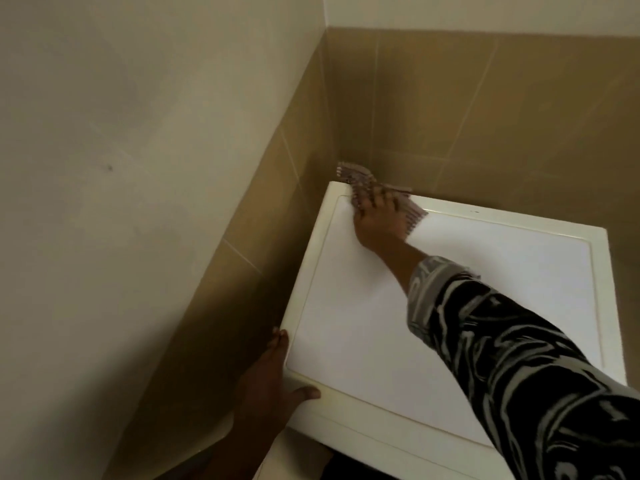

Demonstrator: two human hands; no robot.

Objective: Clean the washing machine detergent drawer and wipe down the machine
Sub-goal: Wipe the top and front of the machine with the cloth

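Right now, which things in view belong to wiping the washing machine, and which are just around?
Job: washing machine top; striped cloth; right hand pressing the cloth at its far left corner; left hand resting on its near left corner.
Just there: tan wall tiles; painted wall.

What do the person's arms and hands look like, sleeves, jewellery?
The right arm's long black sleeve has grey swirls, greyer at the cuff. No sleeve shows on the left forearm. No gloves or rings on the left hand or right hand.
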